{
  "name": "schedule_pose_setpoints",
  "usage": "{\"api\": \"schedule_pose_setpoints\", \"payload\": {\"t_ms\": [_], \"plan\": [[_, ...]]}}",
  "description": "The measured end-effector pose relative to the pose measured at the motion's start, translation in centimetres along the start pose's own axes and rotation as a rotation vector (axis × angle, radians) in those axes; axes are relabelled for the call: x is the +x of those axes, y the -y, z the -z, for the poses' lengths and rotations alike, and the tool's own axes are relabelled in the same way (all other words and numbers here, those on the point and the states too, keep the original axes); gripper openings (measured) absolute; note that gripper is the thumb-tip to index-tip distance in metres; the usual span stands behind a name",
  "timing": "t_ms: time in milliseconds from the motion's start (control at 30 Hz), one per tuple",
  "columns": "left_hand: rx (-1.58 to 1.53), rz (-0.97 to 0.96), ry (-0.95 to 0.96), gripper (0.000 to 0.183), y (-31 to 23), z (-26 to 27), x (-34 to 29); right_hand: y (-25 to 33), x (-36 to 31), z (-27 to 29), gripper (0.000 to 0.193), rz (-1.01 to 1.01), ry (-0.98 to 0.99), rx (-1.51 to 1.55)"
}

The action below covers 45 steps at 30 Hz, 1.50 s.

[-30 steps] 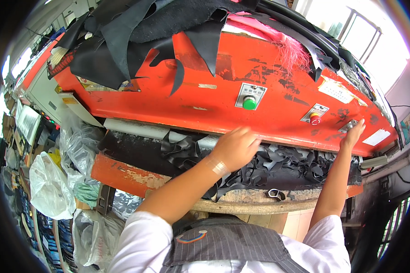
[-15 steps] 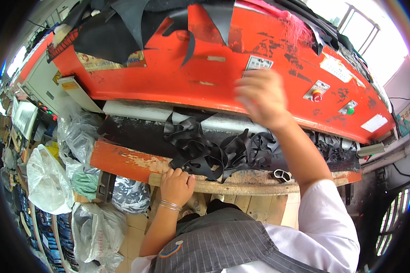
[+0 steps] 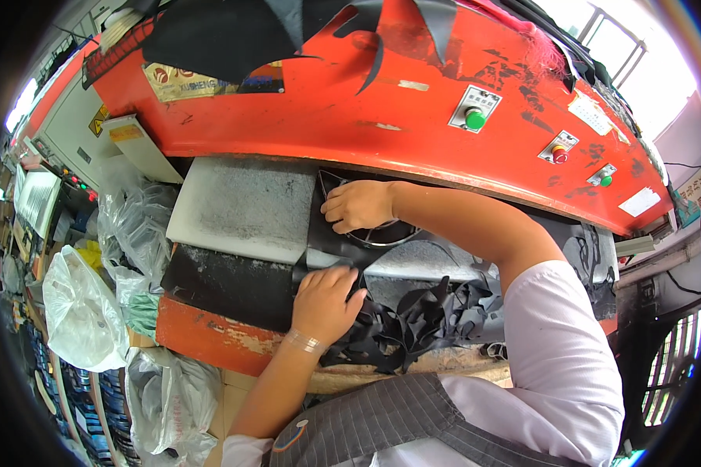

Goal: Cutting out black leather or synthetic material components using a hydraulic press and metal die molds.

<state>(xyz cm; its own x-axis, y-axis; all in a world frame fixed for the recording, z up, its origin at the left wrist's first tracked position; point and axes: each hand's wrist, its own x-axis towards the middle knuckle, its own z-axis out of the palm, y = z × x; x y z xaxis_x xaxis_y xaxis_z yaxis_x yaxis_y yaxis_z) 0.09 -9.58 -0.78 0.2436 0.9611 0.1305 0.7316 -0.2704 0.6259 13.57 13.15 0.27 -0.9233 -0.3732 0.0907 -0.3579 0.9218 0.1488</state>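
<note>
My right hand [image 3: 358, 206] reaches across the press bed with its fingers curled over the rim of a metal cutting die [image 3: 382, 236]. The die's thin edge outlines a shape on a black leather sheet [image 3: 325, 231], which lies on the white cutting board [image 3: 241, 204]. Nearer to me, my left hand [image 3: 325, 305] rests at the leather's front edge, fingers reaching forward and thumb apart. Loose black leather scraps [image 3: 417, 319] are heaped just right of it. Part of the die is hidden beneath my right hand and forearm.
The red press beam [image 3: 288, 124] spans the far side, carrying a green button [image 3: 474, 118] and a red button [image 3: 558, 154]. Black leather pieces [image 3: 218, 43] drape over its top. Plastic bags [image 3: 84, 307] crowd the left. A small metal die [image 3: 493, 351] sits at the front ledge.
My right hand has come down from the green button to the die. My left hand has left the front ledge for the leather. More white board shows, and the scraps lie nearer to me.
</note>
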Motion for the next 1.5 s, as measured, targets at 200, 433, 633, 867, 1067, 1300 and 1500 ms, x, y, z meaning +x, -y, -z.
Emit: {"api": "schedule_pose_setpoints", "payload": {"t_ms": [200,433,633,867,1067,1300,1500], "plan": [[0.318,-0.116,0.075,0.061,3.4,-2.0,3.9,-2.1,-0.7,2.2,0.011,0.022,-0.107,0.043],[0.243,-0.210,0.073,0.045,5.3,-0.6,6.6,0.6,-9.2,15.4,0.025,-0.881,0.060,-0.348],[0.024,-0.255,-0.224,0.032,7.0,-1.4,13.5,6.8,-18.1,5.8,0.021,-1.588,-0.196,0.170],[0.038,-0.182,-0.211,0.031,8.8,-4.0,17.7,6.5,-20.6,-0.2,0.022,-1.772,-0.187,0.340],[-0.046,-0.213,-0.273,0.014,9.2,-3.7,18.1,8.7,-20.4,-0.5,0.043,-1.691,-0.423,0.383],[-0.038,-0.165,-0.246,0.014,8.7,-3.9,18.9,16.5,-22.1,-0.8,0.086,-1.579,-0.280,0.265],[-0.026,-0.130,-0.257,0.014,8.0,-3.8,18.7,16.6,-22.4,-1.1,0.080,-1.555,-0.310,0.259]]}}
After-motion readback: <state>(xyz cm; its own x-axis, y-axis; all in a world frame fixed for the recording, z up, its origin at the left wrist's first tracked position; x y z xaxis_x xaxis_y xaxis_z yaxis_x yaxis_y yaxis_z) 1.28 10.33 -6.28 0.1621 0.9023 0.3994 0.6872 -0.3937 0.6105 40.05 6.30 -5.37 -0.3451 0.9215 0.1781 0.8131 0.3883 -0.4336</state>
